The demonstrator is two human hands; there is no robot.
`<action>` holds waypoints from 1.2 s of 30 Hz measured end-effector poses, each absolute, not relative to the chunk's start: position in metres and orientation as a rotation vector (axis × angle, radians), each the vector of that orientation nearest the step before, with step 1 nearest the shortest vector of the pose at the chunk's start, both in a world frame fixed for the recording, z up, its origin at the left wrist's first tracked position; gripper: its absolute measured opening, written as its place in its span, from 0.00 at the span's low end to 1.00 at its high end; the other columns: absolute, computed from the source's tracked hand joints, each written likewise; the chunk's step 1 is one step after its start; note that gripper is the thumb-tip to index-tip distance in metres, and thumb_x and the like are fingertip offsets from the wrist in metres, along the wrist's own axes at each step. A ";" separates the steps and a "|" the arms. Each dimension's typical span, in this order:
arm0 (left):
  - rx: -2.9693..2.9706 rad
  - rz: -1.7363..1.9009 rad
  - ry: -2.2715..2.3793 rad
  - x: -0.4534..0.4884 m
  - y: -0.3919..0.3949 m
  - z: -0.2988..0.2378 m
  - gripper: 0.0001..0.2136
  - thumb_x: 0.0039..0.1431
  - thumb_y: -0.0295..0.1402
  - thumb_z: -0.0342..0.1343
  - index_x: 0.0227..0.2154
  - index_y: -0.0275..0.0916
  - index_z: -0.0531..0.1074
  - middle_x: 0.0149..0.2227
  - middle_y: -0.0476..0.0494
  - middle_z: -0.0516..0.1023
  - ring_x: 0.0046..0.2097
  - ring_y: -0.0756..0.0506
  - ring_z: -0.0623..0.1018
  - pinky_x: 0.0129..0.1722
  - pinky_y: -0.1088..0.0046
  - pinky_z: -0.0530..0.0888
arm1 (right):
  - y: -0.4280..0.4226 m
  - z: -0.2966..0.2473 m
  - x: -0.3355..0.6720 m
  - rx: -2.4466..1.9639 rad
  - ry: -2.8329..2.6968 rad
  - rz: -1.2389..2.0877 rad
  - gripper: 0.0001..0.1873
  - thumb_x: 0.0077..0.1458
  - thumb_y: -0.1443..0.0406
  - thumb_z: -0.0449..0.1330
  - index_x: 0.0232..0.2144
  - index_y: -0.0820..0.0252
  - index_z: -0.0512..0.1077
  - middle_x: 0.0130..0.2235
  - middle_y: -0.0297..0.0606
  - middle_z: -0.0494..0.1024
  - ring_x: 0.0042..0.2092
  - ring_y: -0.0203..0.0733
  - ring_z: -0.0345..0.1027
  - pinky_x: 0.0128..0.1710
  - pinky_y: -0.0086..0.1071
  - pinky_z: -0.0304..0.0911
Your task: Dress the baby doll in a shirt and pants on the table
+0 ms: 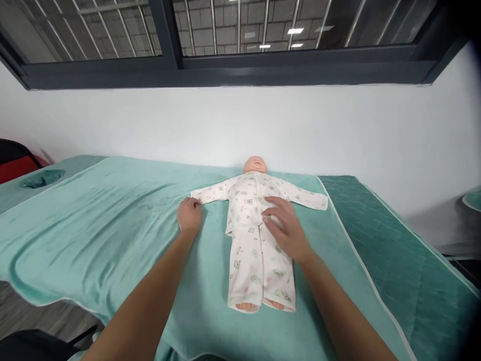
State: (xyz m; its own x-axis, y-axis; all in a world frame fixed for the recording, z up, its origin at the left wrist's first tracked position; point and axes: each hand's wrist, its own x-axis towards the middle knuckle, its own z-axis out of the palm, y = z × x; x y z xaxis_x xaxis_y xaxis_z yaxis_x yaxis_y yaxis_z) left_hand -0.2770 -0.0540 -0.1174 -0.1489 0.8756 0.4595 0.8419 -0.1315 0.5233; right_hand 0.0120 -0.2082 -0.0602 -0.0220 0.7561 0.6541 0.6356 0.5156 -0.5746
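A baby doll (255, 164) lies on its back, arms spread wide. It wears a white printed long-sleeved top (242, 200) and matching trousers (246, 265), with its toes just showing at the trouser hems. At the end of the sleeve (210, 193) on the left side, my left hand (190, 214) is closed, its fingertips pinching the lower edge of the cuff. My right hand (287, 228) is over the front of the top near its lower edge, fingers apart and holding nothing; whether they touch the cloth I cannot tell. The other sleeve (310, 198) lies stretched out to the right.
A light green sheet (112, 220) covers the bed under the doll, with a darker green cover (391, 240) to the right. Behind stand a white wall (233, 125) and a dark-framed window (240, 70). A red and black object (17, 168) is at far left.
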 end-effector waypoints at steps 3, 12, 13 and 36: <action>2.010 1.150 2.052 -0.276 -0.054 -0.116 0.13 0.55 0.24 0.46 0.31 0.42 0.75 0.42 0.43 0.79 0.50 0.40 0.74 0.46 0.65 0.69 | -0.191 -0.069 0.022 -1.184 -1.415 0.222 0.09 0.63 0.60 0.54 0.41 0.53 0.72 0.54 0.43 0.73 0.58 0.48 0.64 0.59 0.47 0.58; 1.987 1.138 2.088 -0.274 -0.054 -0.113 0.12 0.56 0.24 0.46 0.30 0.43 0.74 0.42 0.43 0.79 0.49 0.39 0.74 0.43 0.64 0.69 | -0.196 -0.100 0.031 -1.379 -1.142 0.436 0.12 0.60 0.55 0.57 0.32 0.56 0.69 0.32 0.32 0.70 0.35 0.38 0.63 0.37 0.32 0.60; 1.987 1.137 2.092 -0.274 -0.053 -0.113 0.12 0.56 0.24 0.46 0.29 0.43 0.74 0.42 0.43 0.79 0.49 0.39 0.74 0.42 0.64 0.69 | -0.200 -0.099 0.030 -1.371 -1.163 0.469 0.13 0.60 0.55 0.57 0.29 0.57 0.68 0.29 0.30 0.68 0.32 0.37 0.60 0.35 0.31 0.57; 2.015 1.102 2.117 -0.274 -0.052 -0.113 0.12 0.56 0.25 0.46 0.29 0.43 0.75 0.43 0.43 0.79 0.47 0.39 0.75 0.41 0.64 0.68 | -0.203 -0.094 0.028 -1.452 -1.121 0.587 0.27 0.59 0.49 0.56 0.21 0.55 0.47 0.23 0.27 0.48 0.28 0.34 0.44 0.26 0.30 0.44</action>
State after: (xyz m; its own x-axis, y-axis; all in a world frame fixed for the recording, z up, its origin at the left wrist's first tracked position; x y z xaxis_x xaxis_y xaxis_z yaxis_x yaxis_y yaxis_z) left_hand -0.2738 -0.0518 -0.1126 -0.1678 0.8808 0.4428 0.8678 -0.0812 0.4902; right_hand 0.0281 -0.2029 -0.0941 0.4184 0.8772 0.2355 0.3053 0.1084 -0.9461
